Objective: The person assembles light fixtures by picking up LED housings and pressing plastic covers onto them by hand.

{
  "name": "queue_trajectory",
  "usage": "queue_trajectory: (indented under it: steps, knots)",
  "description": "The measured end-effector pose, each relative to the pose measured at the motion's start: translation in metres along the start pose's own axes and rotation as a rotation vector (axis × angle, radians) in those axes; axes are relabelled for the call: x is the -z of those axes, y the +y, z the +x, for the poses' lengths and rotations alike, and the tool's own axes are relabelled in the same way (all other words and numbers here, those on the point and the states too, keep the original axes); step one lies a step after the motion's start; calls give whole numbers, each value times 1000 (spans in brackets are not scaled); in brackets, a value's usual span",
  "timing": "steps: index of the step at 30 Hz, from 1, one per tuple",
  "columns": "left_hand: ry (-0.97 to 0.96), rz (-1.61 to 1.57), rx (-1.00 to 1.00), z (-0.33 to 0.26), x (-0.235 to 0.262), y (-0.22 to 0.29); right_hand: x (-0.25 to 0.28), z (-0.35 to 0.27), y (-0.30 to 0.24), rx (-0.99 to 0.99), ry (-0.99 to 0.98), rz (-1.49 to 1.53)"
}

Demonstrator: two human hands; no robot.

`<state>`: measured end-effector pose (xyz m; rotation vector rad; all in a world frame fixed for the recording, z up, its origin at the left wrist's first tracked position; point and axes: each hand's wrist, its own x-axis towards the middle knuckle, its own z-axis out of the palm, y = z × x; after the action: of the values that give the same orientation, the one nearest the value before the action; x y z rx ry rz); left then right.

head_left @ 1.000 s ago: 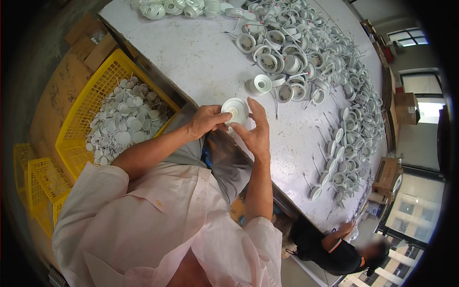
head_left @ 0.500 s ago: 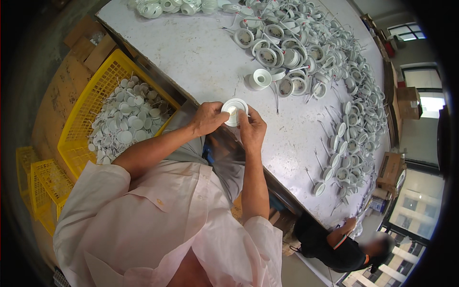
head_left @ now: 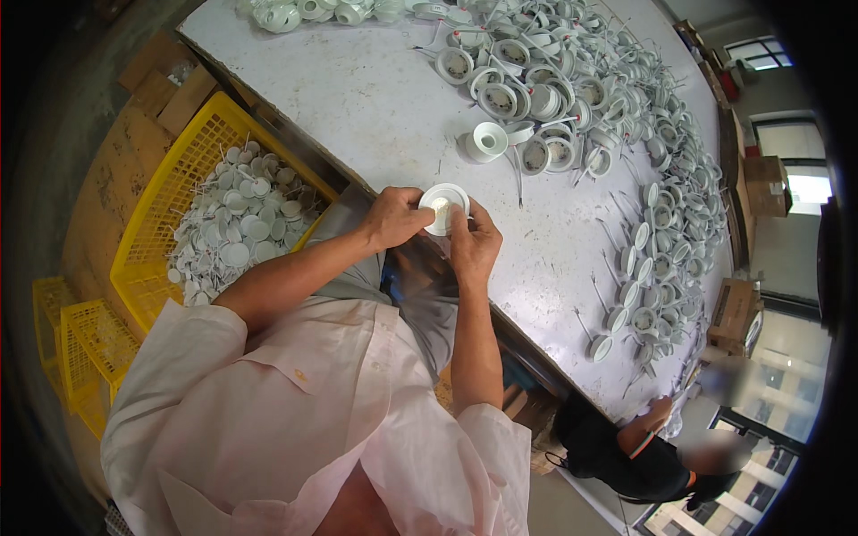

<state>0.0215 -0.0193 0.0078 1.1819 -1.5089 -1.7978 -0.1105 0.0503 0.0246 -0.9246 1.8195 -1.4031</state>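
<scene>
Because the white cup (head_left: 444,198) sits between the left hand (head_left: 395,219) and right hand (head_left: 476,247), neither looks clearly nearer; being round, it shows no long axis. The hands are nearly closed, each pinching its own side of the cup, thumb inside the bowl, other fingers curled behind and partly hidden. The cup's mouth faces up, near the table (head_left: 349,103) edge. Beyond it rests 1 fitting (head_left: 488,143); leftward, a yellow basket (head_left: 147,228) of discs (head_left: 236,255).
</scene>
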Motion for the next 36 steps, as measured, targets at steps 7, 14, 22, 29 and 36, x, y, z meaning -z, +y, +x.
queue_trajectory:
  steps: [7, 14, 22, 29, 36]
  knots:
    - [-87, -104, -11, 1, 4, 0, 3, 2, -3, -9, 15, -26]
    - [-280, -206, 44, -6, 13, 9, 24, 1, -6, -35, -34, 10]
    - [-394, -176, 59, 1, 1, 9, 40, -1, -17, 701, -139, -469]
    - [-419, -7, 183, 13, -25, 15, 60, -5, -13, 668, -62, -752]
    - [-514, -29, 178, 34, -65, 25, 130, 24, 12, 579, 65, -602]
